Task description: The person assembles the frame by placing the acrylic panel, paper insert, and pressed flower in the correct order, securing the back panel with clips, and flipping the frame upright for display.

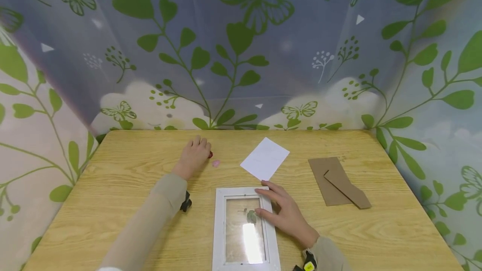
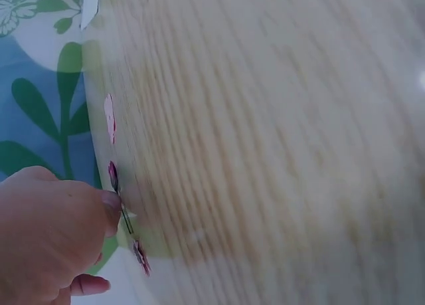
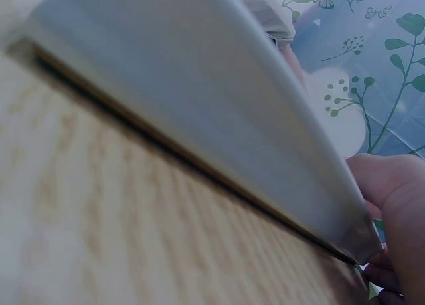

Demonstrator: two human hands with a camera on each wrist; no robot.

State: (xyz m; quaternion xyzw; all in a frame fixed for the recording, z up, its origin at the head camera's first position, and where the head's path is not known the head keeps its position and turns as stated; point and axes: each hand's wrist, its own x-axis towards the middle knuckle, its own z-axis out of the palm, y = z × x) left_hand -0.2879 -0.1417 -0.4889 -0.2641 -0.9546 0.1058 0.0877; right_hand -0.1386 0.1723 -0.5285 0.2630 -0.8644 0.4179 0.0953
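On the near side, the right hand [image 1: 284,214] rested on the white frame [image 1: 219,231]; farther left, the left hand [image 1: 194,156] was at a dark-pink bud [image 2: 113,175]!
Inside the frame showed a green leaf [image 1: 252,217], right fingers loosely spread near it, clasping nothing. Beyond, left fingertips met the bud's stem, by a pink petal [image 1: 216,163]; pinched or merely touched, I couldn't tell. Picking up the bud looked like the step in hand; the next move seemed to call for a light pinch.

A person's left arm [image 1: 147,221] stretches forward, the left hand [image 1: 193,156] palm down with its fingers [image 1: 198,141] bent, while the right hand [image 1: 287,213] angles inward, thumb [image 1: 268,216] and fingers parted.
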